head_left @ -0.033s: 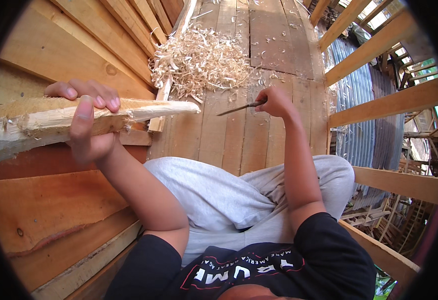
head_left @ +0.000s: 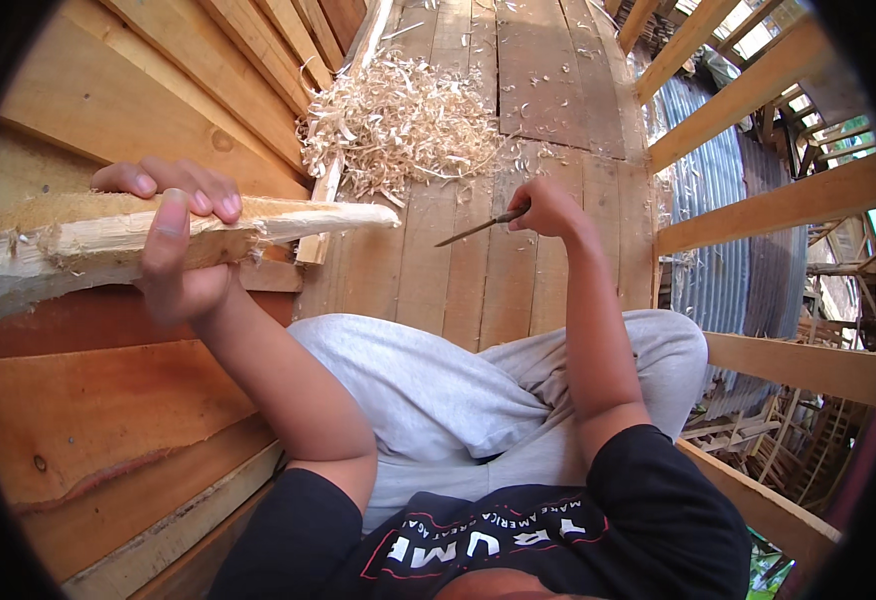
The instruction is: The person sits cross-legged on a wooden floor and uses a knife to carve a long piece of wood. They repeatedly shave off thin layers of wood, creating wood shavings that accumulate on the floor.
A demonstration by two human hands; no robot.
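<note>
My left hand (head_left: 183, 235) is wrapped around a rough, partly whittled piece of wood (head_left: 88, 245) that comes in from the left edge. The wood narrows to a pale, freshly cut tip (head_left: 358, 216) pointing right. My right hand (head_left: 550, 208) grips the handle of a knife (head_left: 468, 233) with a slim, dark blade. That blade points left and slightly toward me, a short gap away from the wood's tip. Most of the handle is hidden inside my fist.
A heap of curled wood shavings (head_left: 398, 125) lies on the plank floor (head_left: 458, 290) beyond my hands. Wooden wall boards (head_left: 138, 110) stand at the left. Along the right run railing slats (head_left: 768, 210), with corrugated metal sheets (head_left: 708, 150) beyond them. My crossed legs (head_left: 438, 380) are close below.
The knife has turned a little, its blade tip now lower and nearer to me. My left hand and the wood look almost unmoved.
</note>
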